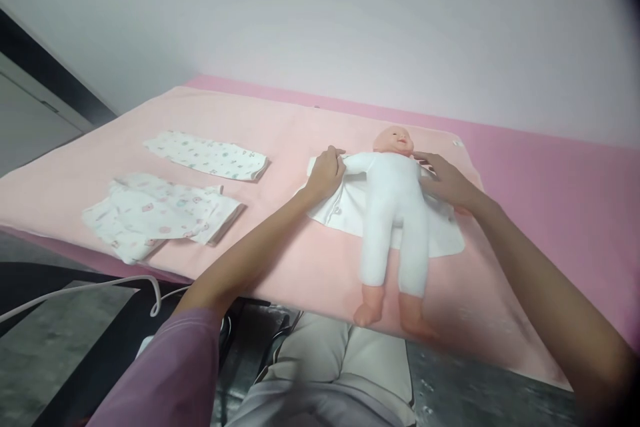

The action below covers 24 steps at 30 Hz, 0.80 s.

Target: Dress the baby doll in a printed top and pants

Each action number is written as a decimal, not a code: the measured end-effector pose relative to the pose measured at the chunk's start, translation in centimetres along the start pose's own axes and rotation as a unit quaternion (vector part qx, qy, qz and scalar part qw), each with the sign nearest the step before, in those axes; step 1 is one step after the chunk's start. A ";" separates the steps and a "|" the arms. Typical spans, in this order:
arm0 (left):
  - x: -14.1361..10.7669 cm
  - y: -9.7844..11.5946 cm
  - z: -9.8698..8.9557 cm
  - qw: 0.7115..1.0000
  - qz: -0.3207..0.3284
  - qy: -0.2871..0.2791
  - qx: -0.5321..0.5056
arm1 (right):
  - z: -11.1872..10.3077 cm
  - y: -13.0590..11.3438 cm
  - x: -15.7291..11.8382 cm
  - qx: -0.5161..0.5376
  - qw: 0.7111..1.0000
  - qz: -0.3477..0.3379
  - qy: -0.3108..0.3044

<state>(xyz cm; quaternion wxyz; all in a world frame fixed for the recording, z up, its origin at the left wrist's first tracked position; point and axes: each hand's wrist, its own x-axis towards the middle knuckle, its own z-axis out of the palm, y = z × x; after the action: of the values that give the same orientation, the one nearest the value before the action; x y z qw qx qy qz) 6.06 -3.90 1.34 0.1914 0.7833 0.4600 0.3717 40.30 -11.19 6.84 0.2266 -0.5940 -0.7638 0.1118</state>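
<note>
A baby doll (395, 193) with a white cloth body lies on its back, head away from me and feet at the near edge. Under its torso a white baby shirt (445, 230) is spread out. My left hand (326, 175) is closed around the end of the doll's outstretched arm, over the shirt's left side; the doll's hand there is hidden. On the other side my right hand (444, 179) rests by the doll's shoulder, fingers stretched and slightly apart. It covers the doll's other arm.
A pink padded mat (280, 233) covers the table. To the left lie folded printed baby pants (210, 157) and a folded printed baby garment (165, 210). A white cable (125, 280) hangs at the near left edge. A pale wall (320, 20) stands behind.
</note>
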 end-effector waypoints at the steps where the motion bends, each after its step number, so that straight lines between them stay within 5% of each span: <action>1: 0.0 0.1 0.0 1.000 -0.005 -0.005 -0.004 | -0.4 1.1 -0.4 -0.002 0.999 -0.001 -0.041; 4: 0.2 0.2 -0.1 1.000 -0.027 -0.013 0.004 | -0.3 2.6 -0.4 -0.006 0.997 -0.032 -0.074; 10: 1.5 0.7 -0.1 0.998 -0.040 -0.024 0.034 | 0.5 0.1 1.4 0.018 0.998 -0.060 0.014; 19: 2.2 0.5 0.0 0.997 -0.029 -0.072 0.031 | 0.6 -0.5 2.7 0.011 0.997 -0.064 -0.030; 24: 2.8 2.9 0.3 0.999 -0.014 -0.031 0.023 | 2.8 -2.5 -2.2 -0.142 0.978 -0.010 0.154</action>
<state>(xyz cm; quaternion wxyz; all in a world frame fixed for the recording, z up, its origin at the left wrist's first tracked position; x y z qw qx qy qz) 8.77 -2.93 4.12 0.1923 0.7919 0.4738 0.3338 37.25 -13.66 5.03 0.2563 -0.6225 -0.7336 -0.0926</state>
